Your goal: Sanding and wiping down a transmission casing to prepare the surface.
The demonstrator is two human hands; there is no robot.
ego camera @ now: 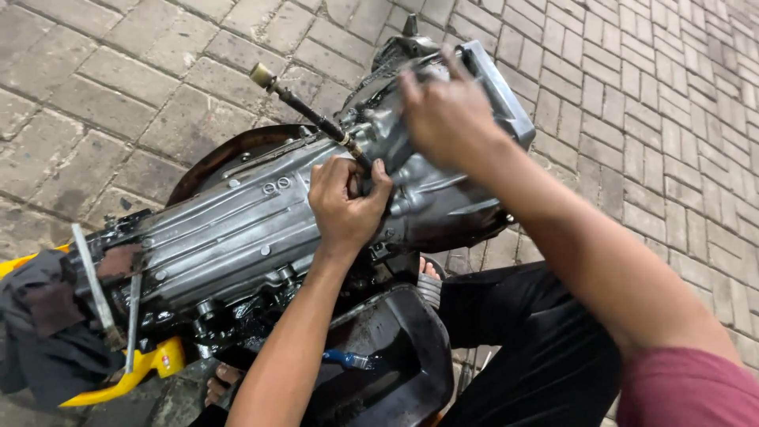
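Observation:
A large grey metal gearbox housing point(237, 221) lies across the middle of the view, its wide bell end point(494, 87) toward the upper right. My left hand point(346, 204) is closed around the base of a long black rod with a brass-coloured tip point(263, 76) where it meets the housing. My right hand point(447, 111) presses on the top of the housing near the bell end, fingers bent over the metal. Oil stains cover the casing.
A black oil drain pan point(419, 348) sits under the gearbox, with a blue object point(348, 360) in it. A yellow stand point(118, 383) and dark rag point(39, 332) lie at lower left. My black trouser leg point(530, 348) is at right. Brick paving point(664, 119) surrounds everything.

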